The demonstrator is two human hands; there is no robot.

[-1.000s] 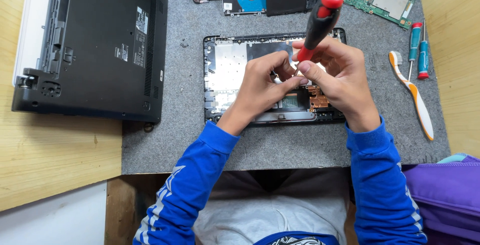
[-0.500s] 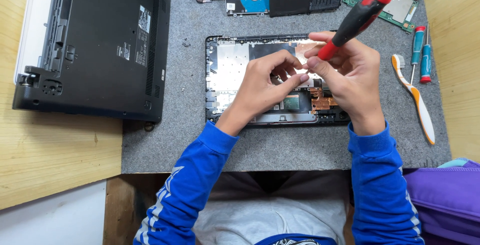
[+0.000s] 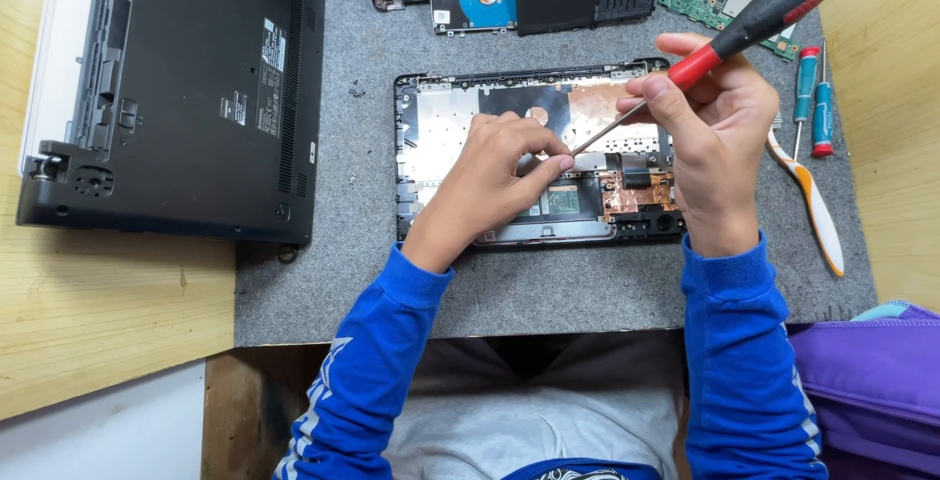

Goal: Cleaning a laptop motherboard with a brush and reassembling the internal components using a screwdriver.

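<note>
The right hand (image 3: 720,142) is gripping a red-and-black-handled screwdriver (image 3: 754,20), fingers closed round the red collar, its thin metal shaft slanting down-left to the fingertips of the left hand (image 3: 494,171). That left hand is curling loosely, thumb and forefinger pinching at the shaft's tip; whether it holds anything there is too small to tell. Both are working over the opened black laptop shell with silver and copper shielding (image 3: 534,152), lying in the middle of the grey felt mat (image 3: 352,284). Compared with a second ago, the handle is tilting much further right and lower. A closed black laptop base (image 3: 186,88) is sitting at the left.
</note>
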